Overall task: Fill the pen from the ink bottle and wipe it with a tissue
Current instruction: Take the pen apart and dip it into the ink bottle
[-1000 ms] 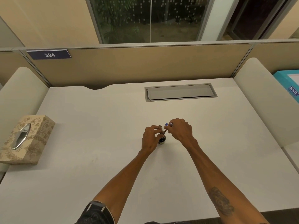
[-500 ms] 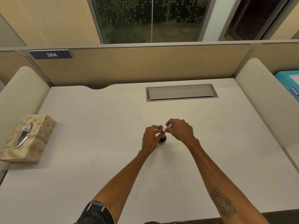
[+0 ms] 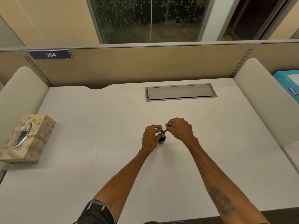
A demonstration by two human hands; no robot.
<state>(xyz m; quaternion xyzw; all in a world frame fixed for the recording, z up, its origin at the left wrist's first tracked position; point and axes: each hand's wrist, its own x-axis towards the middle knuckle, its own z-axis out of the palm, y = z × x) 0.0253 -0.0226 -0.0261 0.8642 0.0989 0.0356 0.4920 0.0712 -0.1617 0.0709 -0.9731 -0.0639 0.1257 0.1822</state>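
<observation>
near the middle of the white desk (image 3: 97, 159), a little toward its right edge, a small dark ink bottle (image 3: 162, 139) stands upright on the surface. the left hand (image 3: 149, 139) is curled round the bottle's upper part, fingertips bunched at its mouth; the bottle's lower body shows just right of the palm. the right hand (image 3: 182, 130) pinches a slim pen (image 3: 168, 126) between thumb and fingers. the pen is tilted, lower end pointing down and left at the bottle's mouth, upper end with a blue-violet tip rising beside the knuckles. whether the nib sits inside the mouth cannot be told; the fingers hide it. a patterned tissue box (image 3: 34, 143) with an oval metal opening lies at the left edge, well apart from both hands. a closed grey cable hatch (image 3: 180, 92) is set into the desk near the far edge. a plate (image 3: 50, 54) reading 384 is fixed to the partition (image 3: 145, 65) behind the far left corner. a teal box (image 3: 288, 84) shows beyond the right edge, partly cut off by the frame.
</observation>
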